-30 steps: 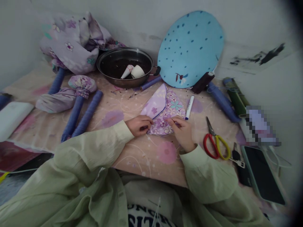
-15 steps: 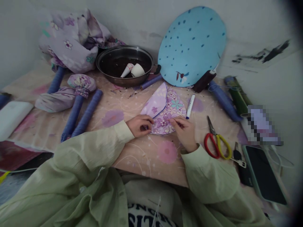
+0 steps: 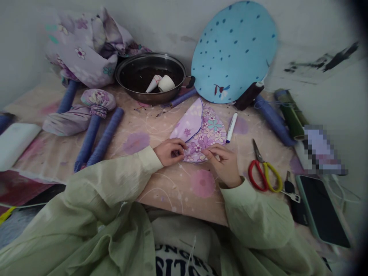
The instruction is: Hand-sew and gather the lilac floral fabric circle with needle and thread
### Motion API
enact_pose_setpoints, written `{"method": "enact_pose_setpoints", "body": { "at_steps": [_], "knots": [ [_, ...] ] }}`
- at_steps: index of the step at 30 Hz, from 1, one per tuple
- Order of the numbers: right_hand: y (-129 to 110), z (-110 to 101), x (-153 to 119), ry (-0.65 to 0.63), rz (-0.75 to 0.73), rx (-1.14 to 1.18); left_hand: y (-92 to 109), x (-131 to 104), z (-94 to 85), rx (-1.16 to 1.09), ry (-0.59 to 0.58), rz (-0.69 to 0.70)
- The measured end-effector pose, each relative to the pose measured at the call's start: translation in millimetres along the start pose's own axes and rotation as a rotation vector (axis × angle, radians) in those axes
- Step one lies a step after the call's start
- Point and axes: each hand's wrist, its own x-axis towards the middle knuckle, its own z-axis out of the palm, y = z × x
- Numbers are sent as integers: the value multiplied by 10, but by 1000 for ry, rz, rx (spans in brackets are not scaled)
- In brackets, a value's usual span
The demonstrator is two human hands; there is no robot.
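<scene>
A round piece of purple floral cloth (image 3: 212,128) lies on the table in front of me, a paler lilac flap with a dark blue edge folded over its left side. At its lower left edge, my left hand (image 3: 171,152) is closed, thumb and fingers pinching the cloth's rim. My right hand (image 3: 224,164) comes in from the right with thumb and forefinger pressed together over the lower part of the cloth. Whatever is in that pinch is too small to make out. Just right of the cloth rests a white marker pen (image 3: 232,127) with a dark blue cap.
Red-and-yellow-handled scissors (image 3: 264,168), keys (image 3: 289,186) and a phone (image 3: 322,211) lie to the right. At the back stand a metal pan (image 3: 151,97) with spools in it and a blue dotted disc (image 3: 234,53). Purple-wrapped rolls (image 3: 106,136) lie at left.
My right hand's pinching fingers have shifted slightly down and left over the cloth. My left hand stays at the cloth's edge. The view has tilted a little.
</scene>
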Motion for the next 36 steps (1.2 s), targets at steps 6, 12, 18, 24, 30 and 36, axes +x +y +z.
{"method": "enact_pose_setpoints", "body": {
  "at_steps": [6, 12, 18, 24, 30, 36],
  "knots": [
    [-36, -23, -2, -1, -18, -4, 9, -7, 24, 18, 4, -32],
    [-102, -43, -21, -21, -25, -1, 17, -2, 23, -21, 13, -55],
    [-138, -63, -78, -85, -38, 43, 12, -8, 60, -34, 23, -74],
    [-197, -88, -141, -115, -38, 35, 19, -14, 105, 5, 38, -151],
    [-214, -111, -198, -134, -13, 3, 45, 6, 85, 1, 6, -177],
    [-214, -115, -207, -132, -31, 6, 73, 37, 92, 40, -3, -223]
  ]
}}
